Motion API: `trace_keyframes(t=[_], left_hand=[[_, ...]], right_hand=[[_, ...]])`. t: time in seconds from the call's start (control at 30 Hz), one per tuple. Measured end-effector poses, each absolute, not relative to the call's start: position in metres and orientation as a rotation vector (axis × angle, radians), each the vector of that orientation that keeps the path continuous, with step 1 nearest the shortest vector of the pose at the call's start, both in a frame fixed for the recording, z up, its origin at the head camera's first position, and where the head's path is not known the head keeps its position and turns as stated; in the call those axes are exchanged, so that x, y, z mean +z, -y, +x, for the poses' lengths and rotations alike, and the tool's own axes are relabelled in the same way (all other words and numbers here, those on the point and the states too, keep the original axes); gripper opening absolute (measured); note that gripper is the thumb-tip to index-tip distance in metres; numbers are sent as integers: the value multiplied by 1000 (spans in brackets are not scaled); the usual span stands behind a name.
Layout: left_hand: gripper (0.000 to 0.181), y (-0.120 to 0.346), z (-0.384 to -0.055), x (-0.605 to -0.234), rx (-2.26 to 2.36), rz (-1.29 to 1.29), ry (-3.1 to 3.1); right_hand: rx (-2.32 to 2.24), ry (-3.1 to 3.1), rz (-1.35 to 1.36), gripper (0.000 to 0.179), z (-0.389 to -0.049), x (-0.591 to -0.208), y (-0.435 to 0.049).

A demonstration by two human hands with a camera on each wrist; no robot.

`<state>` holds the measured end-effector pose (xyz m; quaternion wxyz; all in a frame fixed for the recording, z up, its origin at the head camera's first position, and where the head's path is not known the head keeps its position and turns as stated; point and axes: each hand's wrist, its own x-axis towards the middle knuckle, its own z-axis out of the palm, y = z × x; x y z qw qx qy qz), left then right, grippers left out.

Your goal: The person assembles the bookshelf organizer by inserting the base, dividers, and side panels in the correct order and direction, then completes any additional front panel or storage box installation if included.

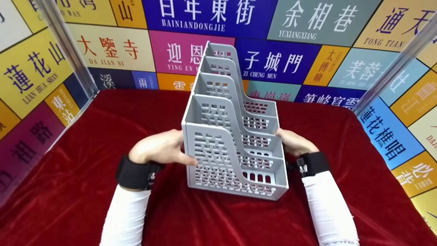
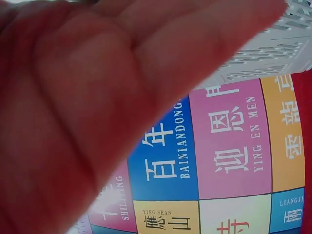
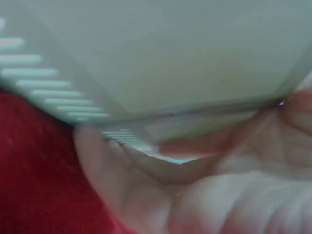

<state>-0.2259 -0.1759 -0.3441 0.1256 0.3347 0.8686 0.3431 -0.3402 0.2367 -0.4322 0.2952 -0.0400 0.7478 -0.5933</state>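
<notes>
A grey plastic file organizer with perforated walls and several upright slots stands on the red cloth, its sloped dividers running away from me. My left hand grips its near left corner, thumb across the front panel and fingers along the left side. At the right side, my right hand holds the low wall, fingertips at its top rim. In the left wrist view the palm fills much of the picture, with the slotted wall beyond. The right wrist view shows curled fingers against the organizer's smooth panel.
Red velvet cloth covers the table around the organizer. Colourful panels with Chinese place names rise behind and on both sides. Metal corner posts stand at the back left and back right.
</notes>
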Motion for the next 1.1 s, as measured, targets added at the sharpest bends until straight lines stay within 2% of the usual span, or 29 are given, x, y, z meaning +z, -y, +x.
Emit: trace_keyframes(t=[0.2, 0.4, 0.6, 0.8, 0.83, 0.93, 1.0, 1.03, 1.1], left_hand=[[53, 173, -224, -341, 999, 999, -2514], [62, 172, -227, -341, 1009, 1001, -2534], [49, 173, -238, -349, 1033, 999, -2556], [42, 181, -248, -357, 1097, 1011, -2552], [41, 183, -249, -357, 1114, 1009, -2550], [40, 188, -251, -358, 1161, 995, -2548], [40, 192, -252, -358, 1196, 985, -2559], [41, 193, -252, -359, 1218, 982, -2563], [43, 194, -254, -360, 1264, 983, -2575]], right_hand=[[-1644, -2002, -100, 57, -333, -425, -240], [-1746, -2069, -26, 52, -335, -422, -239], [-1908, -1955, 19, 51, -339, -427, -250], [-1922, -1794, 52, 22, -345, -434, -270], [-1905, -1774, 59, 25, -346, -435, -272], [-1848, -1732, 62, 55, -349, -439, -278], [-1797, -1720, 38, 68, -351, -443, -280], [-1777, -1714, 28, 71, -351, -445, -281], [-1738, -1705, -4, 63, -351, -449, -283]])
